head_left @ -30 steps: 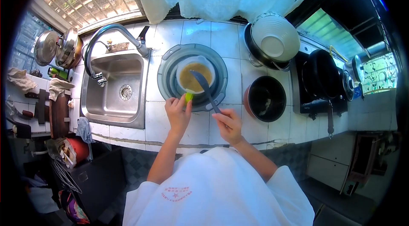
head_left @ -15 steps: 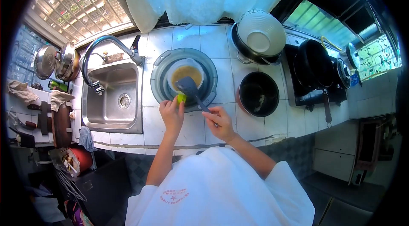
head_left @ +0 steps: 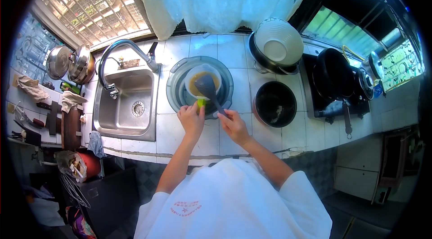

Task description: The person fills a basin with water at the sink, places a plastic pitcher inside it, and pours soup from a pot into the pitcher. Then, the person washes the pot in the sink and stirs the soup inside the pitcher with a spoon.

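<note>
My right hand point(head_left: 235, 127) is closed round the handle of a dark grey slotted spoon point(head_left: 206, 86). The spoon's head is over a pale bowl point(head_left: 218, 76) of yellowish-brown liquid point(head_left: 192, 87); whether it touches the liquid is unclear. With its fingers closed, my left hand point(head_left: 191, 121) pinches a bright green piece point(head_left: 201, 103) at the bowl's near edge. I cannot make out if that piece is a grip or a separate item. The bowl sits inside a grey-blue basin point(head_left: 176, 70) on the white tiled counter.
Left of the basin is a steel sink point(head_left: 121, 126) with a curved tap point(head_left: 102, 61). To the right stand a dark pot point(head_left: 275, 104) and a white ribbed bowl point(head_left: 280, 38) stacked on another pot. A stove point(head_left: 315, 104) farther right carries a black pan point(head_left: 333, 72).
The slotted spoon's head has moved farther over the bowl, away from me, and turned to show its slots. My left hand stays on the green piece. The whole view has shifted slightly.
</note>
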